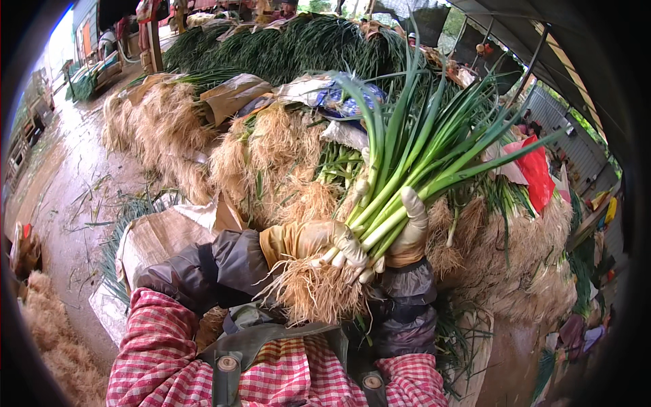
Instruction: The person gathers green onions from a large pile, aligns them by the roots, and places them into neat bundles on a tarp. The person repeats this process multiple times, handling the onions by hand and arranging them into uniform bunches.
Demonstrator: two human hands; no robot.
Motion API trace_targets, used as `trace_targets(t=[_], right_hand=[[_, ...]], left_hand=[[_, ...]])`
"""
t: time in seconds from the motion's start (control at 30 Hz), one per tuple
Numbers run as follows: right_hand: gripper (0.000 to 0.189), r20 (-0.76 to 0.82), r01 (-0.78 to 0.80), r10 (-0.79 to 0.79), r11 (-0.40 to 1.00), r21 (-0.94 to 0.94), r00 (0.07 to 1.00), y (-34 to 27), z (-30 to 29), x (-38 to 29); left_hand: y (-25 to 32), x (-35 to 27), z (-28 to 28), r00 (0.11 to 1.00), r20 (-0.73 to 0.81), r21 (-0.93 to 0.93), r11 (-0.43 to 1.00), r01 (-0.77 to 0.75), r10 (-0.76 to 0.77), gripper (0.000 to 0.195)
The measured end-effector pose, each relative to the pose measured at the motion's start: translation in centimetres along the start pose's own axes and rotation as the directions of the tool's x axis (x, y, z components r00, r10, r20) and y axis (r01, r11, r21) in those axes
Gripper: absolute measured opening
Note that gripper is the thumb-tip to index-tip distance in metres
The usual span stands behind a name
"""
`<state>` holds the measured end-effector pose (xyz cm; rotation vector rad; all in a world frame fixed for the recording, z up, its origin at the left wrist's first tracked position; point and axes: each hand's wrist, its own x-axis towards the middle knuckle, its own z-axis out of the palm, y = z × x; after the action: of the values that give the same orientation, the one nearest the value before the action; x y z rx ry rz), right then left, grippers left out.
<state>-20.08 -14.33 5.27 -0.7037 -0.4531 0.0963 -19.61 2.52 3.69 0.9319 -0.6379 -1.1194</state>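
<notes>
A bunch of green onions is held up before my chest, tilted with its leaves to the upper right. Its pale roots hang loose at the lower left. My left hand, in a stained, light-coloured glove, grips the white stems just above the roots. My right hand, gloved too, supports the bunch from the right with its thumb raised along the stems; most of its fingers are hidden behind the onions. Dark sleeve covers wrap both forearms.
A long heap of green onions lies ahead, roots facing me. Behind it are more dark green leaves. A woven sack is at my left, beside the wet floor. A red plastic bag lies on the right-hand heap.
</notes>
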Motion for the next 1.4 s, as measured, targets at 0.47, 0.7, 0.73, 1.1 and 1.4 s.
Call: trace_targets(t=[0.47,0.7,0.73,1.1,1.4], right_hand=[[0.025,-0.257,-0.064,0.131,0.965,0.254,0.958,-5.8,-11.4,5.6],[0.029,-0.22,-0.049,0.054,0.998,0.03,0.974,-7.0,-12.2,4.0],[0.029,-0.304,0.02,-0.064,0.989,-0.144,0.951,-5.8,-10.9,3.5],[0.065,-0.3,0.278,-0.399,0.884,-0.375,0.867,-3.2,-2.2,-6.2],[0.055,-0.436,0.398,-0.809,0.578,-0.712,0.395,-23.2,-15.8,-34.6]], left_hand=[[-5.3,-9.4,1.0,0.808,-0.573,-0.146,0.954,-0.264,0.136,0.022],[-3.1,-9.5,-5.5,0.648,-0.522,0.731,-0.101,0.675,0.555,0.05],[-1.7,-8.5,-5.0,0.602,-0.481,0.863,0.221,0.455,0.638,0.061],[-3.2,7.7,3.8,0.895,-0.344,0.335,0.927,-0.167,0.286,0.056],[-3.1,9.1,8.1,0.908,0.108,0.778,0.603,0.176,-0.404,0.049]])
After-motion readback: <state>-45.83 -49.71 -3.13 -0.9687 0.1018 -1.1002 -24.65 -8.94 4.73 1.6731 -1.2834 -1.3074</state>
